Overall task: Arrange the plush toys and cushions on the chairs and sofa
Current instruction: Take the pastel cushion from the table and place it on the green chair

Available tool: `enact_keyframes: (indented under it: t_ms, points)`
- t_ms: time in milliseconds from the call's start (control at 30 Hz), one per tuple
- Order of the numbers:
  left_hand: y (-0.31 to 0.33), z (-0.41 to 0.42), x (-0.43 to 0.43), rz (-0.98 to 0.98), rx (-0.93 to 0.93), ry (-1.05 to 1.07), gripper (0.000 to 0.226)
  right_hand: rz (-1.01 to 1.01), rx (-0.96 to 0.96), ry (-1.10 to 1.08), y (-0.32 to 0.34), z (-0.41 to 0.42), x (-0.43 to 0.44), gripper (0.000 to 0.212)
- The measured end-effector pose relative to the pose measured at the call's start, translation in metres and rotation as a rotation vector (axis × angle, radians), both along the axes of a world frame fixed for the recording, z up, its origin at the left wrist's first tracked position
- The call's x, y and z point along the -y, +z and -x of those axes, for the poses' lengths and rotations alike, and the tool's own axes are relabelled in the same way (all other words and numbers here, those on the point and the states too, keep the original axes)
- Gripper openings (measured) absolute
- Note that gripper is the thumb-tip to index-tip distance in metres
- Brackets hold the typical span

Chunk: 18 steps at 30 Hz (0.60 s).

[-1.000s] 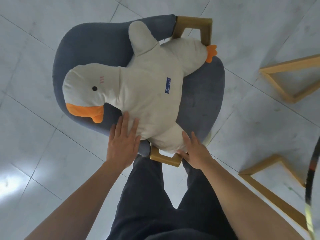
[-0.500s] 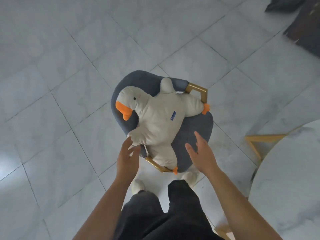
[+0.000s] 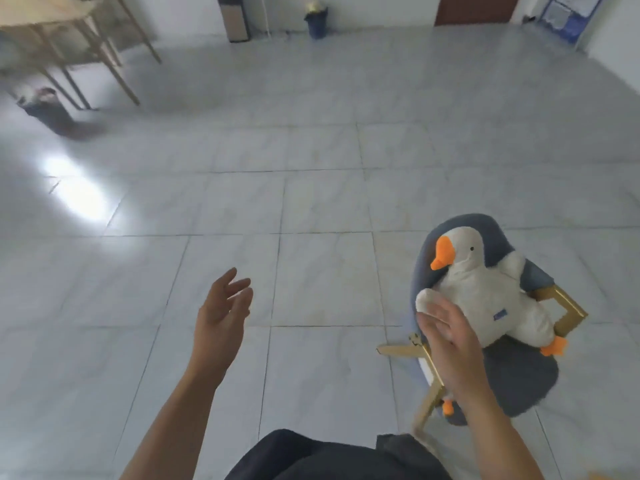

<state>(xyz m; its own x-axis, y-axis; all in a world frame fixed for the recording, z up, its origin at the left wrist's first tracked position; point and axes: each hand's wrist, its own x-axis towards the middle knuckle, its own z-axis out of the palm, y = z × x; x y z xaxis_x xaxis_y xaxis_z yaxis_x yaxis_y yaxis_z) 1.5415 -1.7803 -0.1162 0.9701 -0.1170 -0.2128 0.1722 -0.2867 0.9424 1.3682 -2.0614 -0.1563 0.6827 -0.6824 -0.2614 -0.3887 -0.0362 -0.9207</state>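
Goose (image 3: pixel 485 296) sits on the chair (image 3: pixel 519 382); this step looks done. Your left hand (image 3: pixel 223 306) and right hand (image 3: pixel 450 341) are empty, fingers spread. Next you probably fetch another toy or cushion.

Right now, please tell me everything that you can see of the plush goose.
The plush goose is white soft fabric with an orange beak, orange feet, a black eye and a small blue label on its belly. It sits reclined in the grey-blue armchair, head against the backrest, beak pointing left in view. The right hand overlaps its wing; whether it touches is unclear.
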Motion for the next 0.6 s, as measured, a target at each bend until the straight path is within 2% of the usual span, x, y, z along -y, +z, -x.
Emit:
enact_keyframes:
  t_ms: [133, 267, 400, 600]
  points:
    - [0.004, 0.021, -0.151, 0.02, 0.039, 0.387, 0.045, -0.032, -0.011, 0.227, 0.012, -0.071, -0.093, 0.043]
    - [0.007, 0.066, -0.262, 0.024, 0.043, 0.74, 0.052, 0.019, -0.022, 0.516, 0.025, -0.141, -0.18, 0.048]
    - [0.011, 0.086, -0.325, 0.051, 0.028, 0.998, 0.056, 0.034, 0.01, 0.778, 0.042, -0.209, -0.265, 0.048]
    - [-0.006, 0.084, -0.385, 0.028, -0.007, 1.219, 0.056, -0.013, 0.025, 1.139, 0.022, -0.309, -0.402, 0.052]
